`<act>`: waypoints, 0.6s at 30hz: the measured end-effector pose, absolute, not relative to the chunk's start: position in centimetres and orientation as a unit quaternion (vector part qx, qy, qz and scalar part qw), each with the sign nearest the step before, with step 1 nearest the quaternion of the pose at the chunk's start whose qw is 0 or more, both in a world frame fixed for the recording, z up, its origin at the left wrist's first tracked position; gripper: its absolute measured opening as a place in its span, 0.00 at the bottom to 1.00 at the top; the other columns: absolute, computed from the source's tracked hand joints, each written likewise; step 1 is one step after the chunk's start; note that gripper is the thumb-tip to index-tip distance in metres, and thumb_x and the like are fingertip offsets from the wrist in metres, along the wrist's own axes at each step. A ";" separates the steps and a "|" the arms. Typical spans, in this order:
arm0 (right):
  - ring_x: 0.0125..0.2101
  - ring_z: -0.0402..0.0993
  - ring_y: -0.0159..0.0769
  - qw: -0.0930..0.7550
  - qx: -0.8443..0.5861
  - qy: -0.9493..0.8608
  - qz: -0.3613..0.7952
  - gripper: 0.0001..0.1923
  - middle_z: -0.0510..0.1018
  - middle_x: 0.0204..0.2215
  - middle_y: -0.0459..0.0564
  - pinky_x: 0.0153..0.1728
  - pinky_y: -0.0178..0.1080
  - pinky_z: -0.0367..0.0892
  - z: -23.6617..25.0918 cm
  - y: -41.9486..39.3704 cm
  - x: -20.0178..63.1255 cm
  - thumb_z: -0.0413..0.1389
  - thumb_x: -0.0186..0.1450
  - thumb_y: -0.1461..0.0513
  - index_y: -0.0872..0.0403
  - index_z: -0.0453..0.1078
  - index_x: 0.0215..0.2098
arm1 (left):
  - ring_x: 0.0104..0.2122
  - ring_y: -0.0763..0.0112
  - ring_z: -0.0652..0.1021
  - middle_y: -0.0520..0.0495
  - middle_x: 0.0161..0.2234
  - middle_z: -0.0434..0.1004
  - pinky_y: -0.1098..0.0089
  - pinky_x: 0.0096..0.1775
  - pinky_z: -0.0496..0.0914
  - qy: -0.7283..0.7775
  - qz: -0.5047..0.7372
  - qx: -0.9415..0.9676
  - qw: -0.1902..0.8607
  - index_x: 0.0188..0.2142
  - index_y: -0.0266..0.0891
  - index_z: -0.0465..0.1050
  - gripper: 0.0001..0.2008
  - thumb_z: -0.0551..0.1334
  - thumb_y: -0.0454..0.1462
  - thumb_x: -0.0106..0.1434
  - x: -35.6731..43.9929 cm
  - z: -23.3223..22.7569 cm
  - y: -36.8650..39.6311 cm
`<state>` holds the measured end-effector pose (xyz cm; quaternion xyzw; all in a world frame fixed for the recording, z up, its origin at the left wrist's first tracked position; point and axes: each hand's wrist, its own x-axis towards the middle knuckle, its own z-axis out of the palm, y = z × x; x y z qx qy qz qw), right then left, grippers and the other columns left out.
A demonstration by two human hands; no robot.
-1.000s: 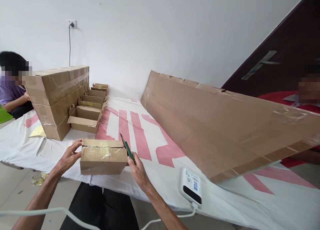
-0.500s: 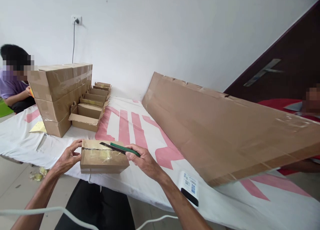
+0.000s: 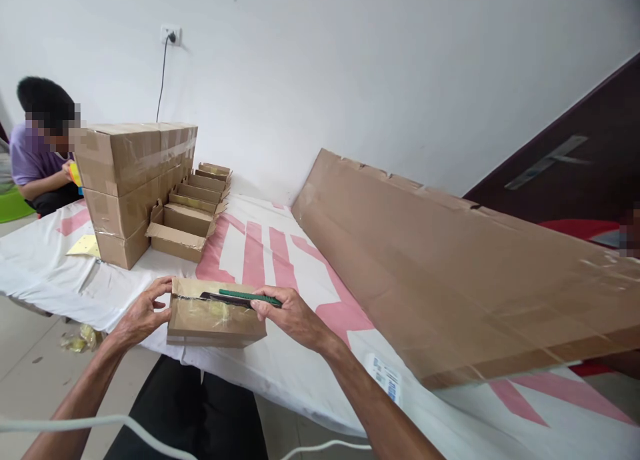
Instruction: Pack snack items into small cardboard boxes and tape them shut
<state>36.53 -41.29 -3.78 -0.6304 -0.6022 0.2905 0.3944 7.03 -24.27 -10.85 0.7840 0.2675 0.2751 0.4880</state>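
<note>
A small brown cardboard box [image 3: 213, 325] sits at the near edge of the cloth-covered table, with a dark slit line and clear tape on its top. My left hand [image 3: 143, 311] grips the box's left end, thumb at the near side and fingers behind the corner. In my right hand [image 3: 287, 313] is a green and black utility knife [image 3: 250, 296], held nearly flat over the box top. Its blade points left along the slit; whether the tip touches the cardboard I cannot tell.
Stacked sealed cartons [image 3: 135, 180] stand at the left, beside a row of open boxes [image 3: 183, 233]. A large cardboard sheet [image 3: 440, 267] leans across the right side. A labelled white packet [image 3: 385, 378] lies beside my right forearm. A person in purple [image 3: 37, 150] sits far left.
The knife has tilted flatter and lies closer to the slit line on the box top. My left hand stays on the box's end. The whole view has shifted slightly.
</note>
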 end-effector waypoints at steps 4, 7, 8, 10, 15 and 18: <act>0.27 0.65 0.34 0.374 -0.643 -0.607 0.281 0.16 0.74 0.25 0.44 0.28 0.36 0.60 -3.4 -41.2 36.7 0.58 0.68 0.50 0.51 0.75 0.29 | 0.64 0.47 0.74 0.43 0.70 0.66 0.59 0.55 0.77 0.273 0.279 0.785 0.481 0.56 0.52 0.82 0.22 0.70 0.42 0.61 7.0 -11.0 -24.3; 0.26 0.63 0.32 0.360 -0.643 -0.618 0.273 0.15 0.72 0.25 0.43 0.27 0.36 0.57 -3.0 -41.1 36.6 0.58 0.68 0.51 0.52 0.76 0.30 | 0.64 0.47 0.74 0.43 0.70 0.66 0.58 0.55 0.77 0.277 0.275 0.788 0.476 0.56 0.52 0.82 0.23 0.70 0.43 0.61 7.0 -11.0 -24.3; 0.26 0.63 0.32 0.357 -0.642 -0.623 0.270 0.14 0.73 0.25 0.43 0.27 0.36 0.57 -2.8 -41.1 36.5 0.57 0.68 0.52 0.52 0.76 0.31 | 0.64 0.47 0.74 0.43 0.70 0.66 0.58 0.55 0.77 0.278 0.275 0.789 0.474 0.57 0.52 0.82 0.23 0.70 0.43 0.61 7.0 -10.9 -24.3; 0.27 0.64 0.33 0.350 -0.639 -0.631 0.265 0.14 0.74 0.26 0.44 0.28 0.36 0.58 -2.4 -40.8 36.3 0.57 0.68 0.52 0.52 0.78 0.34 | 0.64 0.47 0.74 0.43 0.70 0.67 0.58 0.55 0.77 0.278 0.275 0.792 0.469 0.57 0.52 0.82 0.23 0.70 0.44 0.62 6.9 -10.8 -24.4; 0.28 0.64 0.32 0.310 -0.639 -0.648 0.276 0.13 0.74 0.28 0.45 0.28 0.36 0.57 -1.3 -40.0 35.4 0.56 0.68 0.54 0.53 0.79 0.36 | 0.64 0.49 0.74 0.44 0.71 0.65 0.57 0.56 0.76 0.282 0.261 0.805 0.452 0.58 0.52 0.81 0.22 0.68 0.45 0.64 6.9 -10.5 -24.6; 0.27 0.61 0.31 0.293 -0.638 -0.657 0.275 0.12 0.72 0.27 0.44 0.28 0.36 0.55 -0.8 -39.7 35.2 0.56 0.68 0.54 0.53 0.78 0.36 | 0.64 0.49 0.74 0.44 0.71 0.65 0.56 0.56 0.76 0.284 0.260 0.806 0.449 0.58 0.52 0.80 0.22 0.67 0.46 0.64 6.9 -10.6 -24.6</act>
